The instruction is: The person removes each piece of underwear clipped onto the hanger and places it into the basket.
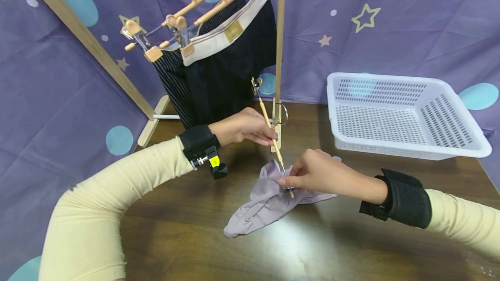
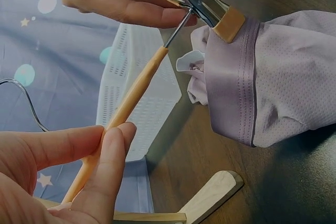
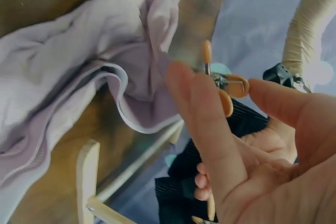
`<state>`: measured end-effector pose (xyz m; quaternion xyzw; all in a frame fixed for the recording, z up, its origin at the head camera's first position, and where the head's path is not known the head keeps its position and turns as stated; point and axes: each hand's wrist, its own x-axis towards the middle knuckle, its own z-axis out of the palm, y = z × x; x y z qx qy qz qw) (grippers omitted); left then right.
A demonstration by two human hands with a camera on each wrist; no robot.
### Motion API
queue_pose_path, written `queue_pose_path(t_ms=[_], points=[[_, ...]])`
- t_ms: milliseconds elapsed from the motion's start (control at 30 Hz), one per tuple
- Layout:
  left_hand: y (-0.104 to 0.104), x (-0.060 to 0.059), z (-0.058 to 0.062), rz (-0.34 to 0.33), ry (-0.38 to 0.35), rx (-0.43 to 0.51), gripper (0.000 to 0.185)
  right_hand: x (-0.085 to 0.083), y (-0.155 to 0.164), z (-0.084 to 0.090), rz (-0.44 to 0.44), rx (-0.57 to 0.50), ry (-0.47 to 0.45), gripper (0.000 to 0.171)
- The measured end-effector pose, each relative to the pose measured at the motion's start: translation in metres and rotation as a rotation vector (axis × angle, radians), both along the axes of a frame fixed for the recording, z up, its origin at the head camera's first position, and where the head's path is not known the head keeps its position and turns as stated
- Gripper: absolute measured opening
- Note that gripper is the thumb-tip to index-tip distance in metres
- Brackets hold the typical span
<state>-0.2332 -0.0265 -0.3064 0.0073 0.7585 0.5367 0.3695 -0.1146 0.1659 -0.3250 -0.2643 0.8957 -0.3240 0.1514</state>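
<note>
My left hand pinches the wooden bar of a clip hanger, thumb against fingers, with the hanger slanting down toward me. At its lower end my right hand grips a hanger clip between thumb and fingers. In the left wrist view, that clip's padded tip overlaps the satiny waistband of a lilac pair of underpants. The garment lies crumpled on the table, its waistband raised at the clip. The other clip, at the hanger's upper end, has no cloth at it.
Dark underpants with a pale waistband hang from clip hangers on a wooden rack at the back left. A white perforated basket stands at the back right on the wooden table. Behind is a patterned purple cloth.
</note>
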Motion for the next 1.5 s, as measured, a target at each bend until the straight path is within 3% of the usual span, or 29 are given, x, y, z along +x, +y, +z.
queue_pose_path(t_ms=[267, 500, 833, 1267, 1500], points=[[0.0, 0.002, -0.002, 0.009, -0.008, 0.039, 0.004, -0.001, -0.001, 0.001, -0.005, 0.031, -0.069, 0.031], [0.0, 0.003, 0.0, 0.007, 0.012, 0.043, 0.015, 0.0, -0.003, 0.001, -0.011, 0.027, -0.093, 0.03], [0.006, 0.004, -0.002, 0.01, 0.003, 0.039, 0.015, 0.003, -0.004, 0.009, -0.037, 0.069, -0.133, 0.033], [0.012, 0.006, -0.001, -0.004, -0.013, 0.022, 0.001, 0.01, -0.012, 0.015, -0.11, 0.165, -0.105, 0.035], [0.016, 0.007, -0.003, 0.0, 0.0, 0.044, 0.02, 0.012, -0.019, 0.014, -0.127, 0.198, -0.074, 0.04]])
